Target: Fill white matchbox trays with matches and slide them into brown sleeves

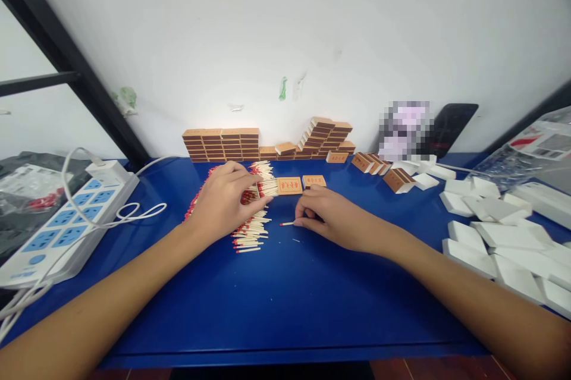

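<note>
On a blue table (276,308), a person's right hand (325,216) pinches a single red-tipped match (286,224), while the left hand (227,195) curls over loose matches (250,231), its exact grip impossible to tell, just left of an orange matchbox (289,186) lying flat, with stacked matchboxes (220,145) along the white wall (276,23) behind.

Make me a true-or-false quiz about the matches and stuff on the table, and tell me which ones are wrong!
1. The right hand holds a match. True.
2. The table is red. False: it is blue.
3. The matches near the left hand have red heads. True.
4. The power strip is on the right side of the picture. False: it is on the left.
5. No matchboxes are stacked up. False: there are stacks at the back.
6. White pieces lie at the right. True.
</note>
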Tool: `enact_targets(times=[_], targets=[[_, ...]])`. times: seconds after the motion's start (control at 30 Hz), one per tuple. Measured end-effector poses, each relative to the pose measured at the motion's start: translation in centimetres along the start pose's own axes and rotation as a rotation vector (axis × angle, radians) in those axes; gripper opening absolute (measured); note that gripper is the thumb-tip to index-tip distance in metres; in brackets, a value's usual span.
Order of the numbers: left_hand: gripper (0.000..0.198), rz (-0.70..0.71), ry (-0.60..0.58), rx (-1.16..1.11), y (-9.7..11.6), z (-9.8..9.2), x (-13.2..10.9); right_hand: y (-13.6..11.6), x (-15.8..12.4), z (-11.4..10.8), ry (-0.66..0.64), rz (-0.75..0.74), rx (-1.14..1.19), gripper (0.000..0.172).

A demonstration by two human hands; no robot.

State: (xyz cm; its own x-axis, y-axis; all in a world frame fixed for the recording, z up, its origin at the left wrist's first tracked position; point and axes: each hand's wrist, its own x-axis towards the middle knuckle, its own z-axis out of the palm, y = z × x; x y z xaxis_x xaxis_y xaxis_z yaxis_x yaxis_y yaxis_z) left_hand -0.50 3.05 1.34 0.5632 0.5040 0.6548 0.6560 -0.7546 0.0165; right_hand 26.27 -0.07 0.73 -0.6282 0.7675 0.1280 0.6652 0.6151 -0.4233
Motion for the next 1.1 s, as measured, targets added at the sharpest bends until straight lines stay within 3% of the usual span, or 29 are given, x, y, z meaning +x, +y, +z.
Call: enact_targets(times=[0.17, 0.33, 0.43, 0.57, 1.1], targets=[[0.031, 0.010, -0.015, -0.002, 0.1, 0.1, 0.1, 0.0, -0.5, -1.9, -0.020, 0.061, 0.059, 0.017], [0.034, 0.057, -0.035, -0.017, 0.7, 0.2, 0.0, 0.4, -0.4, -1.8, 0.220, 0.020, 0.020, 0.015], [0.034, 0.120, -0.029, -0.036, 1.4, 0.2, -0.2, 0.0, -0.3, -0.9, 0.273, -0.019, -0.031, 0.011], [0.034, 0.178, 0.006, -0.076, 2.1, 0.3, -0.5, -0.8, -0.3, -0.2, 0.274, -0.055, -0.057, 0.009], [0.035, 0.214, -0.051, -0.103, 2.4, 0.0, -0.6, -1.5, -0.4, -0.1, 0.252, -0.054, 0.049, 0.010]])
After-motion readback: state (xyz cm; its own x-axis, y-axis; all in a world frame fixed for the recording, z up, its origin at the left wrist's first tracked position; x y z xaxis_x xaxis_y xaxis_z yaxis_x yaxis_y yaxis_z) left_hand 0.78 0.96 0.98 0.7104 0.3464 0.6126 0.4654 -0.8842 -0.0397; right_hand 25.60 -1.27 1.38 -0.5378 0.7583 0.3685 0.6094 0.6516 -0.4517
